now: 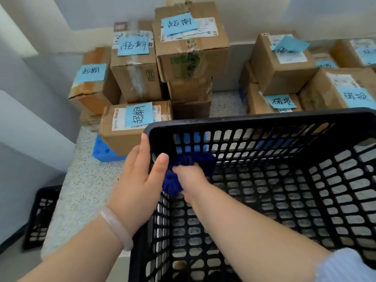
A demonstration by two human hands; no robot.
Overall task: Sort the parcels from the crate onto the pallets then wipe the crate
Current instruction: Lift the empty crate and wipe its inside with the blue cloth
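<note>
Head view looks down on the left hand (140, 176) gripping the near-left corner of the black perforated plastic crate (264, 119), thumb curled inside the wall and fingers outside. Just right of it, inside the crate, the right hand (190, 180) clutches a bunched dark blue cloth (173, 185) and presses it against the inner wall. Beyond both hands, brown cardboard parcels with pale blue paper labels (134, 78) stand stacked on a blue plastic pallet (103, 153). More labelled parcels (284, 66) sit beyond and to the right of the right hand.
</note>
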